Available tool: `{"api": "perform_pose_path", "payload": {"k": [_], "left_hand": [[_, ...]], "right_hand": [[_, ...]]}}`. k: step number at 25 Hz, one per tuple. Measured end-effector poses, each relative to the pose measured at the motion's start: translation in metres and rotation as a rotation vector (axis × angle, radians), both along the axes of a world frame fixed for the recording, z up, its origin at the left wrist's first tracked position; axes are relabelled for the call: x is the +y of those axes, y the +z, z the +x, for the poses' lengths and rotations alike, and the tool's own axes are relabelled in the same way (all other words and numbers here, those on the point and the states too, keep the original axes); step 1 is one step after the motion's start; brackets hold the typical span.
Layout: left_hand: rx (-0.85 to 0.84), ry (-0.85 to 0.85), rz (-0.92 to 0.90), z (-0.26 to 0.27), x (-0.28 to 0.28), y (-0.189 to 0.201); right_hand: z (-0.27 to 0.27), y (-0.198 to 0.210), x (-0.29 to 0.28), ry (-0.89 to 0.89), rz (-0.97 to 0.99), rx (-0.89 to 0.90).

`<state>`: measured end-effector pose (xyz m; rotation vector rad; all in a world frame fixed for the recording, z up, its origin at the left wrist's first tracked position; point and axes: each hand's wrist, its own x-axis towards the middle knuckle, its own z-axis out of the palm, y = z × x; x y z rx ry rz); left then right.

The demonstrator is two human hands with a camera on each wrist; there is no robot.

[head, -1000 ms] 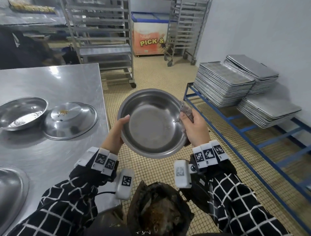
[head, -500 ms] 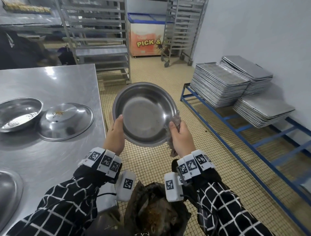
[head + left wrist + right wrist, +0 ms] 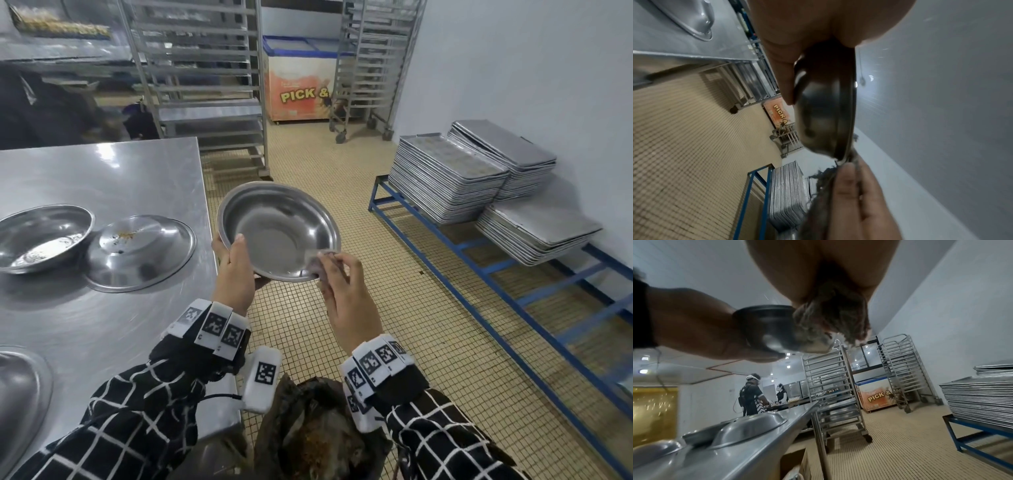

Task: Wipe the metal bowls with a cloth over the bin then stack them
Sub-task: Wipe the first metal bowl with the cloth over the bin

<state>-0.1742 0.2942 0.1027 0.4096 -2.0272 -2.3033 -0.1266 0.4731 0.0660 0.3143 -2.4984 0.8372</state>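
On the steel bench [image 3: 102, 178], an upright bowl [image 3: 41, 236] beside an upturned bowl [image 3: 140, 251]. Held bowl [image 3: 279, 231] gripped at its rim by left hand [image 3: 234, 270]; cloth [image 3: 322, 262] pinched against it by right hand [image 3: 349, 294]. Below, bin [image 3: 318, 435]; far right, stacked trays [image 3: 445, 178].

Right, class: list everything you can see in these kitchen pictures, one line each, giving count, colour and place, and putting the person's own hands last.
held bowl: one, silver, over the floor beyond the bin
cloth: one, grey, at the held bowl's near rim
bin: one, dark, below the hands
table: one, steel, left
table bowls: three in view, silver; one upright, one upturned, one at the near left edge
tray stacks: three, grey, on the blue rack
trolleys: two, steel, back
freezer: one, orange, back
left hand: grips the bowl's rim
right hand: holds the cloth
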Motion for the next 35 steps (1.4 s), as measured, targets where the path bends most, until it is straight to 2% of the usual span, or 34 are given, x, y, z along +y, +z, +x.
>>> {"api": "perform_pose_path", "payload": {"k": [3, 7, 9, 11, 14, 16, 19, 22, 25, 29, 32, 35], "left_hand": [[-0.009, -0.039, 0.063, 0.003, -0.001, 0.005], [0.063, -0.143, -0.015, 0.014, 0.007, 0.011], [0.151, -0.178, -0.244, 0.015, 0.004, 0.011], [0.319, -0.232, -0.518, 0.016, -0.005, 0.008], [0.424, -0.290, -0.672, 0.017, -0.011, 0.013], [0.436, -0.263, -0.728, 0.016, -0.009, 0.016], [0.366, -0.188, -0.633, 0.016, -0.003, 0.015], [0.292, -0.131, -0.477, 0.017, 0.002, 0.016], [0.258, -0.073, -0.327, 0.013, 0.005, 0.018], [0.246, -0.109, -0.322, 0.015, 0.010, 0.015], [0.241, -0.154, -0.282, 0.020, 0.011, 0.017], [0.239, -0.170, -0.270, 0.021, 0.008, 0.022]], "right_hand": [[-0.004, -0.007, 0.007, 0.054, 0.091, 0.122], [-0.009, 0.008, 0.018, 0.069, 0.005, 0.211], [-0.012, 0.021, 0.023, 0.044, -0.076, 0.170], [-0.016, 0.034, 0.031, 0.020, -0.156, 0.116], [-0.024, 0.039, 0.042, -0.018, -0.272, 0.036], [-0.025, 0.033, 0.041, -0.139, -0.323, 0.000], [-0.016, 0.023, 0.030, -0.248, -0.474, -0.068], [0.002, 0.012, 0.017, -0.206, -0.574, -0.110], [0.015, -0.003, 0.000, -0.125, -0.422, -0.040], [0.014, -0.006, -0.025, 0.018, -0.065, 0.102], [-0.002, 0.022, -0.028, 0.011, -0.002, 0.135], [-0.025, 0.040, -0.009, -0.111, -0.083, 0.083]]}}
